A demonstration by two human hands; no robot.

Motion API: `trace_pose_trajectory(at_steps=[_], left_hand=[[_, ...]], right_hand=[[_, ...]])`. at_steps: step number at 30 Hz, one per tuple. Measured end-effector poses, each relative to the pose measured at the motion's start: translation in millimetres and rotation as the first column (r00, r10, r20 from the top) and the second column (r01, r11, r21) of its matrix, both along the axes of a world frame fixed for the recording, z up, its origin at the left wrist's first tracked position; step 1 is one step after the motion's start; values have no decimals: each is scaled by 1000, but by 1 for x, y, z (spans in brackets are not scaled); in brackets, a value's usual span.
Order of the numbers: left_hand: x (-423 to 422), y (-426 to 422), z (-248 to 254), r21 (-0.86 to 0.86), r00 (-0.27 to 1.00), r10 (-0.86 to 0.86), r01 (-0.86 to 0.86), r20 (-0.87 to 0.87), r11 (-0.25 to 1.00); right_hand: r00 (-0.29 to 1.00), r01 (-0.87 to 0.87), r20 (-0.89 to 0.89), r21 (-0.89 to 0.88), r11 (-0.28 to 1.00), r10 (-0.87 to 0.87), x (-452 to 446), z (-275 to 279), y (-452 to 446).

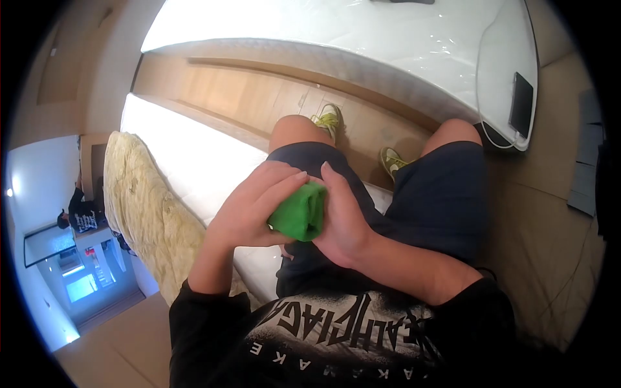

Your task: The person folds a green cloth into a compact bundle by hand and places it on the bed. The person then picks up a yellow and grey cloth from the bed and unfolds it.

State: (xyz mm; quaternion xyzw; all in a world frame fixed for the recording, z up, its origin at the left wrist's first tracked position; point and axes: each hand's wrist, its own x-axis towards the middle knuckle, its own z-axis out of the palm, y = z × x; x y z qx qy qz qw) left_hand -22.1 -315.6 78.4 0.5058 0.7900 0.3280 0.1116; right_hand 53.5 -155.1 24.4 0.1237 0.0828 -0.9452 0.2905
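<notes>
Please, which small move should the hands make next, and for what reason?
Probably lower the right hand's thumb onto the folds of the green cloth, with the left hand steadying it. The cloth is bunched between both hands; the left fingers lie over its upper side, while the right thumb points upward beside it.
</notes>
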Motion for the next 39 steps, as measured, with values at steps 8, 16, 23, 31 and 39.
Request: trace_pose_trajectory(at_steps=[8, 16, 23, 31, 39], left_hand=[[-16, 7, 8, -29, 998, -68, 69, 2, 997], [-15, 9, 35, 105, 913, 175, -146, -367, 984], [5, 37, 90, -182, 739, -1, -165, -673, 969], [5, 46, 101, -306, 741, -78, -178, -667, 935], [3, 49, 94, -251, 739, -35, -184, -672, 951]], right_hand=[[988, 143, -19, -208, 968, -150, -4, 3, 4], [943, 320, -18, -232, 919, -333, -36, 27, 15], [937, 337, -41, -162, 928, -347, -51, 57, 11], [925, 363, -50, -184, 913, -378, -45, 61, 5], [896, 396, -163, -132, 909, -413, -43, 55, 1]])
